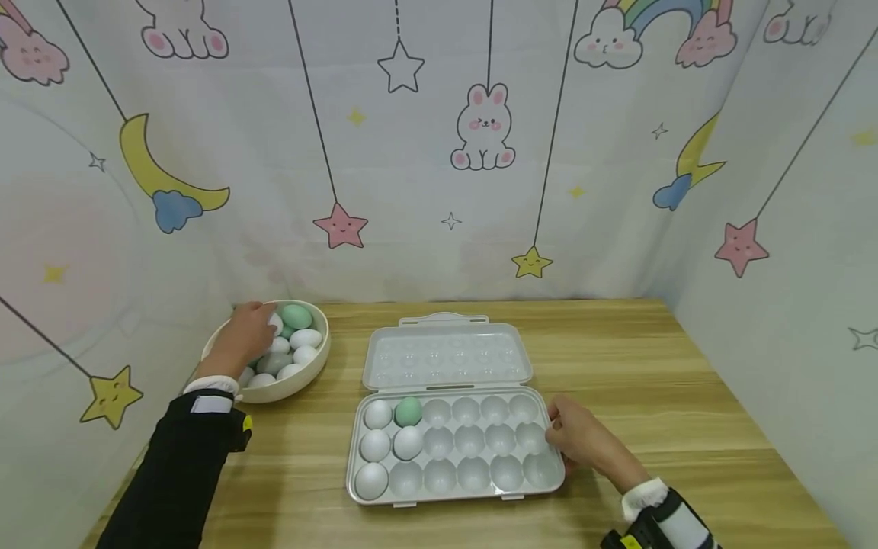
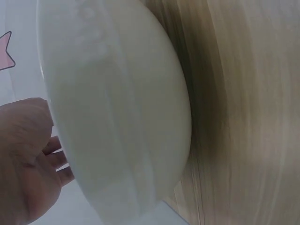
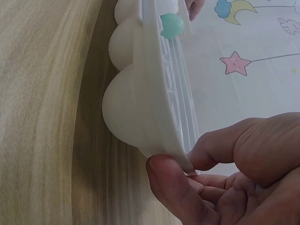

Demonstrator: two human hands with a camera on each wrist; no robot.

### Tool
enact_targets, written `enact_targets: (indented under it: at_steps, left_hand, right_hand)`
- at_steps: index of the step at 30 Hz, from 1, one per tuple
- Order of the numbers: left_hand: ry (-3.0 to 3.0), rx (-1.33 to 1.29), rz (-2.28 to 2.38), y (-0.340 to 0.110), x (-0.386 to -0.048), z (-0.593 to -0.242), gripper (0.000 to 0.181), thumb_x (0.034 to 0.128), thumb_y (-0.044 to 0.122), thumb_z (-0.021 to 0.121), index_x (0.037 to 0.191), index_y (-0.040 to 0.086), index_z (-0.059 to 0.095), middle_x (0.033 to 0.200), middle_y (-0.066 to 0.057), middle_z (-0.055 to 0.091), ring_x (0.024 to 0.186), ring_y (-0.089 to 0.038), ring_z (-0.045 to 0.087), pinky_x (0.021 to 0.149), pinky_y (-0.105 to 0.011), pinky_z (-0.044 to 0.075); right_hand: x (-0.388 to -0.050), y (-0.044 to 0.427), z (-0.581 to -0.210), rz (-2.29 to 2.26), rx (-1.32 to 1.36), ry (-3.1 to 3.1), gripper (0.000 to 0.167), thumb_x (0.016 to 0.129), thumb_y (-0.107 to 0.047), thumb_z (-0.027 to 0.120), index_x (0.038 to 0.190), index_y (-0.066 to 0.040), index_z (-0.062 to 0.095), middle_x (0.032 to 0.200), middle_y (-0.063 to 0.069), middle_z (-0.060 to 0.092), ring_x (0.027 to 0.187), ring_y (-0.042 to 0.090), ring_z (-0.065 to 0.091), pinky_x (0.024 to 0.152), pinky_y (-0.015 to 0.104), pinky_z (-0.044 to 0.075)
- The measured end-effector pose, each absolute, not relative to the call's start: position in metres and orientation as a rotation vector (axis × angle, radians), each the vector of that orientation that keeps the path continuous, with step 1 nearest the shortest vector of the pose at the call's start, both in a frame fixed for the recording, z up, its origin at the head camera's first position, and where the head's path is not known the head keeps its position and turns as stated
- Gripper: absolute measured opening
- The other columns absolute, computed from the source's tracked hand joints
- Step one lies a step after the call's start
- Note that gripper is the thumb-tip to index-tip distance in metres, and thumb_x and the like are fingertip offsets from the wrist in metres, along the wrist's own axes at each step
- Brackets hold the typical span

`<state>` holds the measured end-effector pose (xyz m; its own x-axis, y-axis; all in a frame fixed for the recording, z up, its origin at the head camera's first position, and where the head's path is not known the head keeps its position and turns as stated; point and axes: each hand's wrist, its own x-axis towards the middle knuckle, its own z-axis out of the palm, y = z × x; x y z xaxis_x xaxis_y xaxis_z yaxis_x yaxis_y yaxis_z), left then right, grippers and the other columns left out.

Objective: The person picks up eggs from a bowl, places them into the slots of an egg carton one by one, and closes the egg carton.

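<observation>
My left hand (image 1: 247, 332) reaches into a cream bowl (image 1: 318, 366) of white, green and greyish eggs at the back left. A white egg (image 1: 276, 323) shows right beside its fingers. The fingertips are hidden behind the bowl's wall in the left wrist view, so a grip on an egg cannot be made out. My right hand (image 1: 581, 433) pinches the right rim of a white plastic egg carton (image 1: 456, 499) between thumb and fingers. Several white eggs (image 1: 375, 445) and one green egg (image 1: 408, 412) sit in its two leftmost columns; the cups farther right hold none.
The carton's clear lid (image 1: 447, 354) lies folded back behind it, toward the wall. A wood-grain table (image 1: 617, 351) carries everything. White cloth (image 1: 425, 168) printed with stars and rabbits hangs at the back and both sides.
</observation>
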<state>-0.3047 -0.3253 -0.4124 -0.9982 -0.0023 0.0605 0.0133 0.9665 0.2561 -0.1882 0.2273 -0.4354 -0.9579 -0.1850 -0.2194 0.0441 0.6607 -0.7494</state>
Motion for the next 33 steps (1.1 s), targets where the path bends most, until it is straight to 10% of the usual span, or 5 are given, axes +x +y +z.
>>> enact_targets:
  at_steps: [33]
  left_hand:
    - [-2.872,-0.036,-0.669,-0.316,-0.28,-0.384,0.039,0.0978,0.001,0.067,0.133,-0.005,0.052,0.138,-0.032,0.035,0.121,-0.047,0.042,0.099,-0.066,0.044]
  right_hand:
    - [-0.185,0.227,-0.434,-1.129,-0.142,2.609,0.016,0.088,0.008,0.056,0.103,0.004,0.053,0.08,0.012,0.055,0.058,0.023,0.058,0.044,0.036,0.054]
